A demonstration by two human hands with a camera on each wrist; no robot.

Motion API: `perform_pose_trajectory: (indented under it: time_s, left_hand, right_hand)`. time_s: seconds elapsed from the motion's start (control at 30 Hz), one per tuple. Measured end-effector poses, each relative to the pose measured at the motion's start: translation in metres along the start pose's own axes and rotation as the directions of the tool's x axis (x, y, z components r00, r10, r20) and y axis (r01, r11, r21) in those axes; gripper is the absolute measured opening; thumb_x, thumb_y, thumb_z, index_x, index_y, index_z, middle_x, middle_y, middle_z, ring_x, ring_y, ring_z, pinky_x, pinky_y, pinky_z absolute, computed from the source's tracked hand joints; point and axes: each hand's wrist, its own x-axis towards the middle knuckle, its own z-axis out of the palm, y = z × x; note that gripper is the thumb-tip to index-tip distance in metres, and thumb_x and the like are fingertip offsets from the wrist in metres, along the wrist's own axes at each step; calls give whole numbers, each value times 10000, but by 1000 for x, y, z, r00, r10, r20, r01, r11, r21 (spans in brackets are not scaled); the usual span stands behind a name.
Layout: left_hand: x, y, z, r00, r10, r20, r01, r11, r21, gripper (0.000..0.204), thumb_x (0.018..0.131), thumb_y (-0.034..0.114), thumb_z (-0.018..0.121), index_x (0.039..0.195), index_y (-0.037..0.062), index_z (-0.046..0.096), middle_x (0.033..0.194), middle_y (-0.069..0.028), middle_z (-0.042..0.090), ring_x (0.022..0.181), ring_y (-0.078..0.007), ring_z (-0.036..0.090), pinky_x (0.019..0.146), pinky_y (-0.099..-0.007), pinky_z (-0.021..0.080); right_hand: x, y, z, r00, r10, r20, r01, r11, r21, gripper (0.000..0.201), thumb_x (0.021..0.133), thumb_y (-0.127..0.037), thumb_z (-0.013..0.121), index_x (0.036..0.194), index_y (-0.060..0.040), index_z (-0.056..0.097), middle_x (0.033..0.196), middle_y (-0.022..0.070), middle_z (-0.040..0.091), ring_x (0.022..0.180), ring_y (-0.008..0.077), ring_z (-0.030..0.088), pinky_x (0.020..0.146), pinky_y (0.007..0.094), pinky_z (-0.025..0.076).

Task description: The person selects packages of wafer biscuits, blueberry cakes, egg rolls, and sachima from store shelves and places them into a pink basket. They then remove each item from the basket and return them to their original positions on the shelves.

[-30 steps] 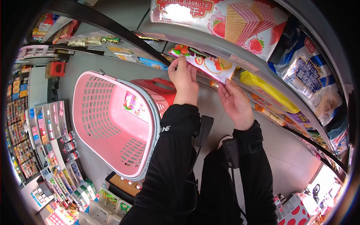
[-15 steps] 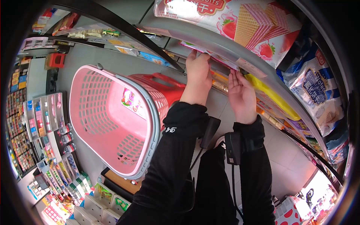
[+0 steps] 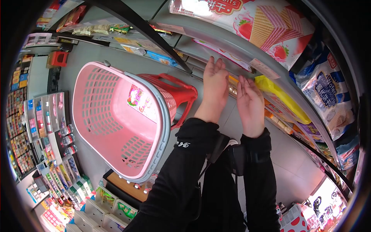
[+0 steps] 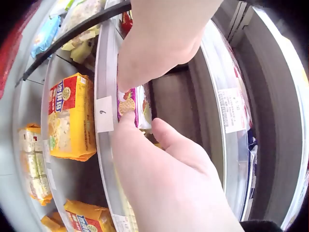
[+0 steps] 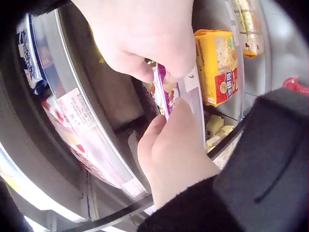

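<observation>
Both hands reach into a shop shelf. My left hand (image 3: pixel 214 83) and my right hand (image 3: pixel 250 98) lie side by side at the shelf edge with fingers stretched out. In the wrist views a purple and pink biscuit packet (image 4: pixel 131 104) stands on edge just behind the shelf rail (image 4: pixel 104 72). The right hand's fingertips (image 5: pixel 145 67) rest on one end of the packet (image 5: pixel 163 92), and the left hand's fingertips (image 5: pixel 169 116) touch its other end. A pink basket (image 3: pixel 162 112) with red handles hangs from the left forearm.
Yellow cracker boxes (image 4: pixel 70 116) stand beside the packet on the same shelf. A large strawberry wafer pack (image 3: pixel 266 23) lies on the shelf above, with blue and white bags (image 3: pixel 324 85) to the right. Small goods racks (image 3: pixel 46 127) line the floor at the left.
One second ago both hands held the packet in front of the shelf. They moved it up and in, and now it stands on the shelf with only fingertips on it.
</observation>
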Motion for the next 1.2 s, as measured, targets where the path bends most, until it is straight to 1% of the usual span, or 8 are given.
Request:
perform_pose_trajectory:
  time_s: [0.23, 0.37, 0.57, 0.67, 0.8, 1.0, 1.17, 1.2]
  left_hand:
    - [-30, 17, 3, 1000, 29, -9, -28, 996, 83, 635, 759, -61, 414, 1326, 3, 134, 1255, -142, 336, 1082, -187, 390, 936, -309, 297]
    - [-127, 47, -28, 995, -55, 79, 21, 926, 377, 509, 784, -18, 465, 1262, 4, 290, 1222, -124, 387, 1121, -195, 391, 921, -316, 336]
    - [-228, 141, -65, 873, -437, 215, 192, 714, 673, 450, 780, -130, 328, 1211, -8, 364, 1162, -108, 455, 1128, -201, 421, 922, -294, 342]
    - [-240, 193, -73, 908, -408, 91, 206, 627, 751, 417, 729, -128, 320, 1107, -34, 470, 1026, -114, 540, 983, -187, 523, 823, -268, 396]
    - [-210, 241, -107, 990, 17, 143, -129, 549, 826, 238, 766, -37, 356, 940, -43, 518, 883, -122, 576, 808, -190, 546, 768, -314, 422]
    - [-106, 281, -167, 991, -96, -93, 127, 474, 871, 259, 849, 123, 470, 1067, -12, 504, 912, -91, 579, 845, -138, 548, 765, -260, 435]
    - [-19, 251, -245, 966, -138, -217, 257, 566, 784, 391, 804, 183, 557, 1136, 3, 457, 1011, -113, 537, 894, -162, 532, 766, -274, 427]
    - [-2, 240, -263, 972, -14, -236, 220, 419, 881, 458, 780, 213, 592, 1145, -18, 440, 1021, -131, 528, 892, -164, 528, 760, -272, 421]
  right_hand:
    - [-35, -19, 13, 966, 215, 146, -165, 941, -296, 339, 836, -38, 455, 1162, 30, 395, 1137, 137, 468, 1044, 208, 469, 938, 321, 347]
    - [-93, -31, -9, 885, 452, 115, -178, 555, -812, 250, 849, -97, 481, 1086, -15, 475, 1016, 61, 538, 937, 135, 515, 838, 275, 411]
    - [-176, -28, -5, 824, 562, 75, -14, 152, -988, 218, 806, -61, 517, 1023, -43, 506, 934, 66, 565, 836, 148, 560, 724, 261, 438]
    - [-199, -24, 31, 783, 592, 191, 118, 160, -980, 221, 795, -85, 522, 1014, -56, 516, 883, 101, 550, 813, 222, 559, 707, 289, 441]
    - [-196, -9, 94, 677, 641, 362, 276, 235, -932, 233, 790, -78, 520, 1020, -48, 502, 890, 102, 549, 809, 254, 546, 692, 317, 439]
    - [-169, 61, 161, 513, 590, 624, 501, 385, -775, 173, 800, -99, 479, 952, -17, 475, 850, 128, 544, 804, 285, 539, 672, 381, 423]
    - [-142, 121, 153, 608, 535, 586, 612, 154, -776, 140, 772, -94, 482, 874, 1, 486, 771, 153, 544, 746, 318, 547, 637, 410, 431]
    - [-138, 126, 151, 606, 592, 530, 631, 46, -774, 110, 741, -78, 495, 814, 3, 487, 749, 156, 541, 713, 321, 553, 597, 410, 440]
